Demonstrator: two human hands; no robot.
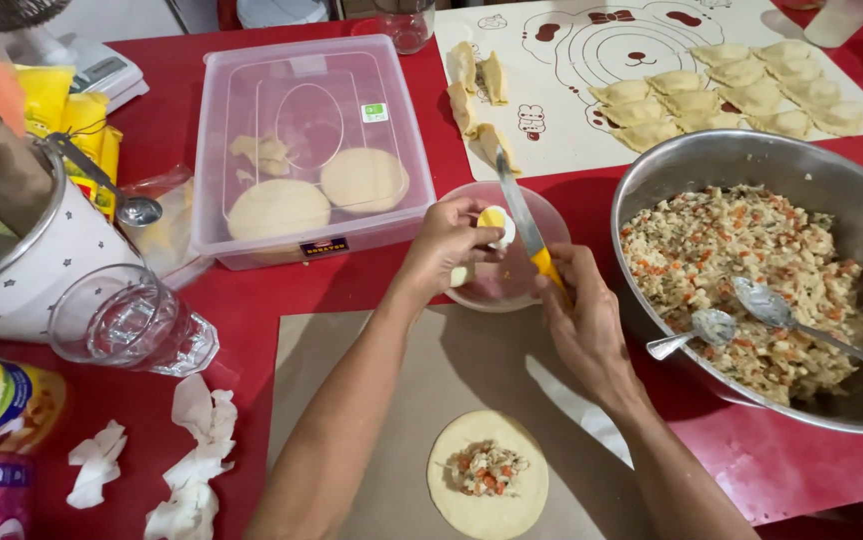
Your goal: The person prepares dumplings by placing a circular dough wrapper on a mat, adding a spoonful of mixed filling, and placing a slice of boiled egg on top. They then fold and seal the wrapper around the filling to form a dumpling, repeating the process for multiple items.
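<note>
Chopped filling and two spoons in steel bowl; dough rounds in plastic box

Red table fills pretty much the whole frame, evenly lit, with a brown mat lying flat at bottom center.

Both hands, left and right, are raised and curled in grips.

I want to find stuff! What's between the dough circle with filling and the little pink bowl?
Head view: only bare brown paper mat lies between the dough circle and pink bowl.
</note>
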